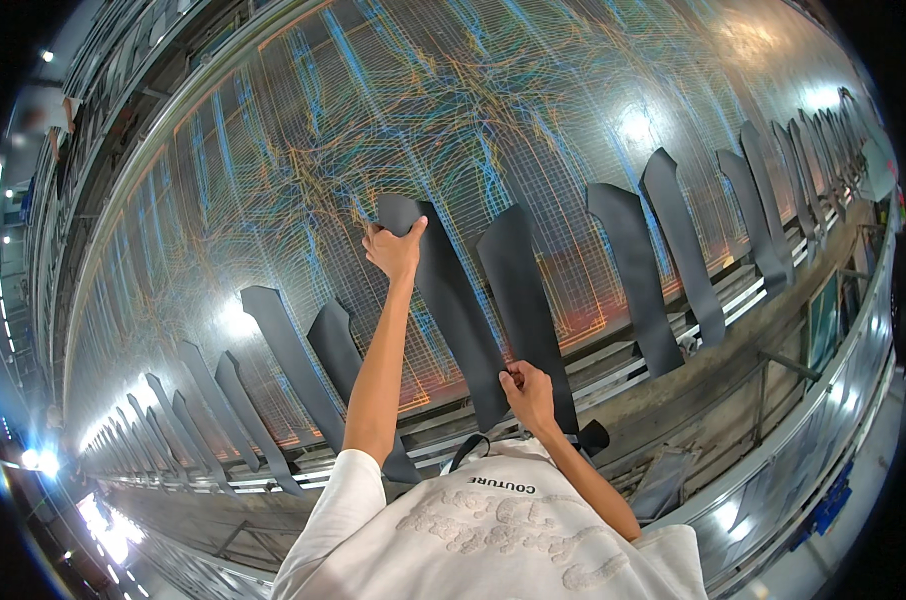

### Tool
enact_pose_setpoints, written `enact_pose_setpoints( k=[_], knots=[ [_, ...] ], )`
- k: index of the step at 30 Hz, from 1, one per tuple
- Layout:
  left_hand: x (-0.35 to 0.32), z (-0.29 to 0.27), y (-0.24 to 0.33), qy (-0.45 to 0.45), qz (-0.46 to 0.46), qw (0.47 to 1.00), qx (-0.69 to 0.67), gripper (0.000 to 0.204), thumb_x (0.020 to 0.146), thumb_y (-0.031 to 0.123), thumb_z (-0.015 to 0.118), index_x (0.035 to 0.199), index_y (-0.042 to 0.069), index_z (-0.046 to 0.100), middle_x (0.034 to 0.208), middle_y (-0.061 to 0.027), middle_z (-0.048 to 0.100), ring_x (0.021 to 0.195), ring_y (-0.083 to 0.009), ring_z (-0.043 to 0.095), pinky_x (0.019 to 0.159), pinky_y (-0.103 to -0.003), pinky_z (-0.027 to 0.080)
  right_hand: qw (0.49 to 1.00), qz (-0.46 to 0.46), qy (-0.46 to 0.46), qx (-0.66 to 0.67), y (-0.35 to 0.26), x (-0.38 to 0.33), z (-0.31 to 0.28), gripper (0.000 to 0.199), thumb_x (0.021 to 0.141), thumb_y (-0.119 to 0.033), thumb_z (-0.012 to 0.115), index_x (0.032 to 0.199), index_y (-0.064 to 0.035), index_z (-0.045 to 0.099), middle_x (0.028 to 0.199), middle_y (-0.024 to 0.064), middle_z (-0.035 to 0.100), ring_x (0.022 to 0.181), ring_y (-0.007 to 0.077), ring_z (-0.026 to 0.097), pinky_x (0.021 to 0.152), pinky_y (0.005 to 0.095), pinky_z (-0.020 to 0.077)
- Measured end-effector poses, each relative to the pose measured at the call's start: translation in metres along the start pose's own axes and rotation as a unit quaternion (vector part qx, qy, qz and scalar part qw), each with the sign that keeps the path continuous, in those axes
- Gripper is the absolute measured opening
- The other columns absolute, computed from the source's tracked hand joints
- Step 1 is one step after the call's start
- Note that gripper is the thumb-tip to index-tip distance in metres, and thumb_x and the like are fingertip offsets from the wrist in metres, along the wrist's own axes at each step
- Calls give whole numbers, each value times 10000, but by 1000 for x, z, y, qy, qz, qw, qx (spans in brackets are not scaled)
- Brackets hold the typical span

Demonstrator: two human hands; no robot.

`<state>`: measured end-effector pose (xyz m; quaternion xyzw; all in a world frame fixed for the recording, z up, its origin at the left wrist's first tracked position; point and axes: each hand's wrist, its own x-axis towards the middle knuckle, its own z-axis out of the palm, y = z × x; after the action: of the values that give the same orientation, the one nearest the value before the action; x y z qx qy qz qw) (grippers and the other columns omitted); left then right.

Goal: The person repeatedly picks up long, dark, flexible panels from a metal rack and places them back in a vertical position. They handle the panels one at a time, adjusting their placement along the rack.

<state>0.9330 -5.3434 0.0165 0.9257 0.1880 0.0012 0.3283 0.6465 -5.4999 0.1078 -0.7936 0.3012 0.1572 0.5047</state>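
Note:
A long dark grey panel [448,285] of smooth sheet material, with a shaped upper end, lies on the line-covered table [533,160] and hangs over its near edge. At its upper left corner is my left hand [395,248], thumb on top and fingers curled at the edge. My right hand [529,393] is closed in a pinch beside the panel's lower right edge; what its fingertips hold, if anything, is hidden. Just right of the held panel, a similar dark panel [521,290] runs down behind my right hand.
More dark panels [633,265] lie along the table's near edge, rightward and leftward, including a nearby left panel [291,350]. Metal rails [743,300] run below that edge. Metal framing [103,150] lines the far left side. Bright lamp reflections spot the tabletop.

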Motion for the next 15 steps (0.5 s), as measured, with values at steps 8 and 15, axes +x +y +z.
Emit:
enact_pose_setpoints(
  k=[8, 15],
  knots=[
    [1, -3, 0, -7, 4, 1000, -4, 753, 677, 494, 857, 1060, -123, 658, 1255, -178, 569, 1270, -439, 424, 1036, -619, 339, 1000, 2, 1, 6, -2, 1, -1, 180, 891, -166, 699, 901, 14, 691, 677, 140, 676, 590, 248, 661, 589, 363, 497],
    [1, 10, -12, 25, 5, 999, 32, 832, 680, 518, 847, 1164, -123, 632, 1361, -205, 546, 1322, -477, 411, 1085, -628, 307, 999, -23, 17, 22, 12, 2, 6, 190, 890, -165, 711, 934, 5, 640, 707, 128, 665, 603, 223, 647, 593, 353, 491]
  ],
)
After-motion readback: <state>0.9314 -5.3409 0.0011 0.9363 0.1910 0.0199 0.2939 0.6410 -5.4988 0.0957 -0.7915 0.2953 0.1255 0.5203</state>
